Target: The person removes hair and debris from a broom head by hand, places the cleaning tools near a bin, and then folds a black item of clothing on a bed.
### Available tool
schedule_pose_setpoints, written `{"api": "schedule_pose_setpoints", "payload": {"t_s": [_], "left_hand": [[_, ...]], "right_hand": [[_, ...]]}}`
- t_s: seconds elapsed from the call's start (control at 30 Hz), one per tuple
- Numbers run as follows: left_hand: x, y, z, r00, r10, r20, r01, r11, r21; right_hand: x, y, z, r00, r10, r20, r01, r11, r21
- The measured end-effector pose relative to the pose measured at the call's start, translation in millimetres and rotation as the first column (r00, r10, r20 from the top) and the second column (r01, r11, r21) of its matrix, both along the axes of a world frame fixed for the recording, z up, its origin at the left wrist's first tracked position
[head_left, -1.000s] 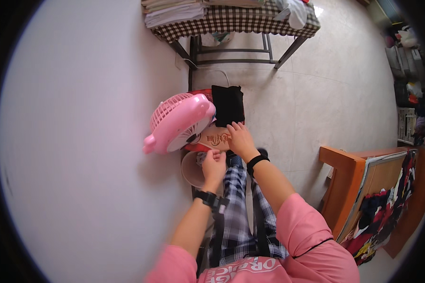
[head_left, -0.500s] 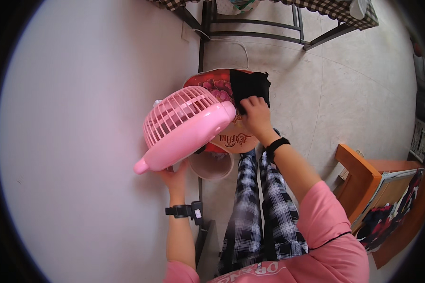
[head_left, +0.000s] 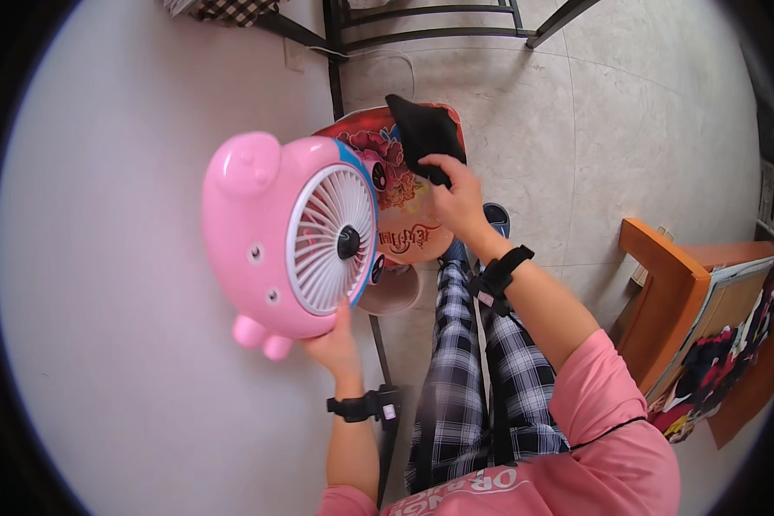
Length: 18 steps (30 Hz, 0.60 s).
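Note:
Gripped in my left hand (head_left: 334, 346) is a pink pig-shaped fan (head_left: 254, 228), held up by its lower edge near the wall. Its round white front grille, black hub and face show toward me. My right hand (head_left: 456, 196) pinches the lower edge of a black cloth (head_left: 430, 133). That cloth lies partly raised over the far right of a red, flower-printed stool (head_left: 413, 236). The fan hides the stool's left part.
A pale bin (head_left: 393, 291) stands below the stool, against the wall (head_left: 129, 361). Dark metal table legs (head_left: 439, 34) and a white cable (head_left: 408, 64) are at the far side. To the right is an orange wooden piece of furniture (head_left: 662, 292) with clothes.
The fan has turned from its slatted back and side to its front face, shifting left. My right hand has gripped the black cloth and lifted part of it.

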<state>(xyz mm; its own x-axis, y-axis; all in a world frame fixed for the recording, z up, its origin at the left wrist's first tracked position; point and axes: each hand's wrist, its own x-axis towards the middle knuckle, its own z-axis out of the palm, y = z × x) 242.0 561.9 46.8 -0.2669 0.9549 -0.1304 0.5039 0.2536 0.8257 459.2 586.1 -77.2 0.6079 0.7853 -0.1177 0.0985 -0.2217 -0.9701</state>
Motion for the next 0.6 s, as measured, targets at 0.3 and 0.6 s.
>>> {"api": "schedule_pose_setpoints", "payload": {"t_s": [0.3,0.6], "left_hand": [[62,-40,-11,0.992,-0.109,0.058,0.112,0.992,-0.056],[47,-46,-21,0.985,-0.171,-0.033,0.169,0.984,-0.051]], "right_hand": [[-24,-31,-4,0.951,0.063,0.304,-0.058,0.998,-0.024],[8,-40,-5,0.878,-0.445,-0.175,0.438,0.896,-0.078]]}}
